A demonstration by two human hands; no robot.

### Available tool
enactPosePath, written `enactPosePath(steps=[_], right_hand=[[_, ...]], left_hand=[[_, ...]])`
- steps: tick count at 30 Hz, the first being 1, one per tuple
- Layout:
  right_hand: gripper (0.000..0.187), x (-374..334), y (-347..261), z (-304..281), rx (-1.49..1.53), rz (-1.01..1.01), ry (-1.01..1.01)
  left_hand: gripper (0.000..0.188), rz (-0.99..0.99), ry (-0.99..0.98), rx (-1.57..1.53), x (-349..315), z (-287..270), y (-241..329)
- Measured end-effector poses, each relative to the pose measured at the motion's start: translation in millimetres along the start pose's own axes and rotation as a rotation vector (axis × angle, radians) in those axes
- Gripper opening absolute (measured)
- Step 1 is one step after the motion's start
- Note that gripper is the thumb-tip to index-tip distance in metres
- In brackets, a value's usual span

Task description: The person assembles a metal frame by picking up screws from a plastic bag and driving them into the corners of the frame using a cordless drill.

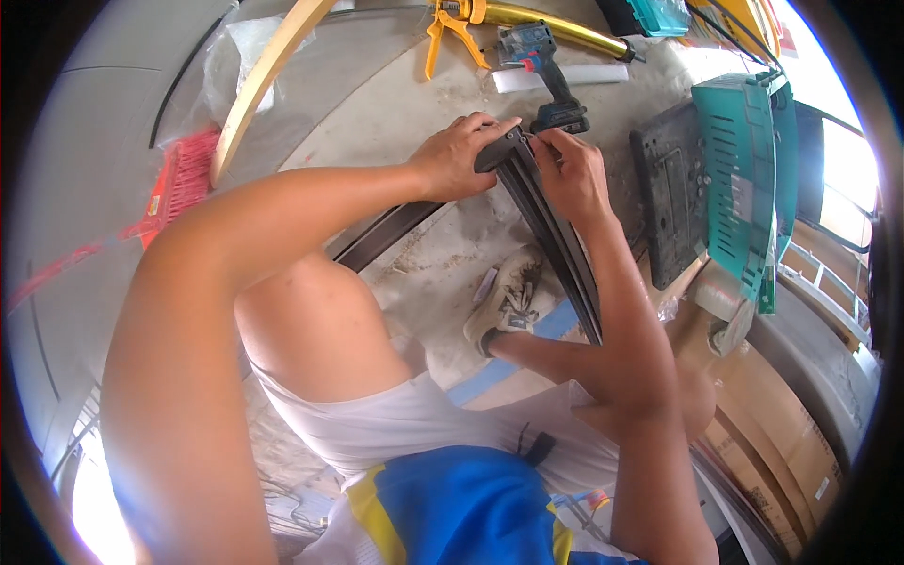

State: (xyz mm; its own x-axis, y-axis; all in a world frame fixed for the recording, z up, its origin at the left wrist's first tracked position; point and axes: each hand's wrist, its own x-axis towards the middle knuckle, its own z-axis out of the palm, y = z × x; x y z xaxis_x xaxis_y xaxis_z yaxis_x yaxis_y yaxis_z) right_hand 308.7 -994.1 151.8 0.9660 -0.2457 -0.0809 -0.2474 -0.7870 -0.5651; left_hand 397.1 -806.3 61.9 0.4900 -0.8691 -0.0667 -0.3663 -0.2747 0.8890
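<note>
A dark metal frame [551,240] stands in front of me, two long grooved bars meeting at its upper corner. One bar runs down to the right beside my right forearm; the other bar [388,235] slants down to the left behind my knee. My left hand [459,158] is closed over the corner, fingers on top of the end piece. Beside it, thumb and fingers of my right hand [572,174] are pinched together against the corner's right side. Whatever lies between those fingertips is too small to make out. Just beyond the corner lies a cordless power driver [546,71].
Beyond lie a yellow caulking gun [457,30] and a white foam strip [593,77]. To the right, a teal plastic case [739,179] stands beside a black panel [667,193], with cardboard [777,424] nearer. A wooden strip [259,89] and red brush [188,169] are left.
</note>
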Motion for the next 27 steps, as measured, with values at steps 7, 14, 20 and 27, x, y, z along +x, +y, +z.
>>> enactPosePath(steps=[7,14,20,27], right_hand=[[0.014,24,11,-10,-0.117,-0.269,-0.202],[0.014,32,10,-12,-0.22,-0.295,-0.283],[0.01,56,7,-21,-0.523,-0.661,-0.382],[0.021,90,-10,-28,-0.654,-0.89,-0.66]], left_hand=[[0.09,0.013,0.012,-0.01,3,0,1],[0.092,0.033,0.019,-0.021,1,0,-1],[0.086,0.051,0.038,0.01,2,2,0],[0.074,0.066,0.067,-0.032,0,4,-7]])
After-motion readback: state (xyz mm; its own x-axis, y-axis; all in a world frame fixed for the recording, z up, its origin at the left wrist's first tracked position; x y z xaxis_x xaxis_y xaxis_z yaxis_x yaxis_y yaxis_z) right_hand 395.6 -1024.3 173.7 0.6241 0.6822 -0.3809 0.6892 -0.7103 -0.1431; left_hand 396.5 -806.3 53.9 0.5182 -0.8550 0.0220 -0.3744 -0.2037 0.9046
